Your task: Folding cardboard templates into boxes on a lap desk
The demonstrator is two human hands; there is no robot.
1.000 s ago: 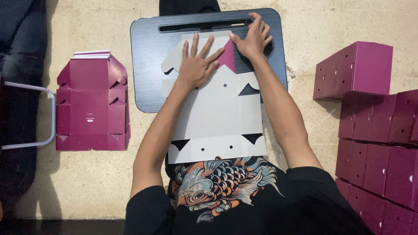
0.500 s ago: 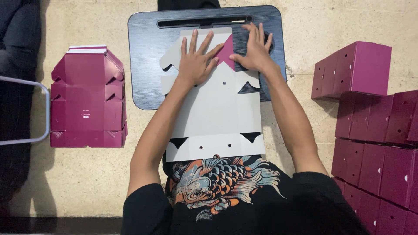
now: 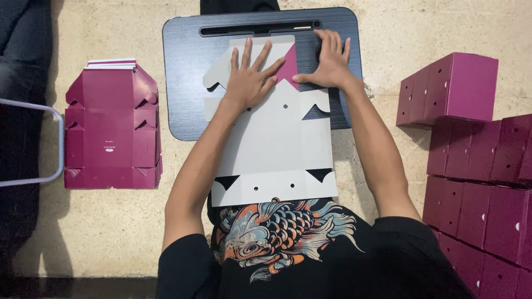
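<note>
A flat die-cut cardboard box blank (image 3: 274, 149), grey-white side up, lies across a dark lap desk (image 3: 185, 83) and reaches down to my lap. My left hand (image 3: 250, 77) presses flat on its upper part with fingers spread. My right hand (image 3: 328, 61) presses down on a folded-over magenta flap (image 3: 289, 69) at the blank's top right corner, fingers flat on the fold.
A stack of flat magenta box blanks (image 3: 111, 124) lies on the floor to the left. Assembled magenta boxes (image 3: 476, 160) are piled on the right. A light metal tube frame (image 3: 39, 144) sits at the far left. The floor is beige stone.
The view has shifted a little. My right hand has slid from the top right corner down onto the magenta flap and now presses it flat; my left hand stays spread on the blank.
</note>
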